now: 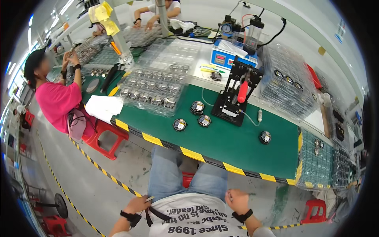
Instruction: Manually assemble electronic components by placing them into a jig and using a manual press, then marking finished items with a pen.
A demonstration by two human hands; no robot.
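Note:
Both of my hands are low, beside my lap and away from the bench. My left hand (137, 205) is closed at my left hip, with a small pale thing at its fingertips that I cannot make out. On the other side, my right hand (237, 200) has its fingers curled in, and whatever is inside them is hidden. Several round black-rimmed parts with pale labels lie on the green bench top (233, 144): one part (179, 125) to the left, one (204, 121) beside another (197, 107), and one (265, 137) further right. Behind them stands a black hand press (227, 107) with a red handle (242, 93).
Clear plastic trays (152, 85) of similar parts sit at left, and stacked trays (286, 85) at right. A blue control box (221, 57) stands behind the press. A white cloth (104, 106) hangs over the edge. A co-worker in pink (59, 98) sits at left; another person works at the back.

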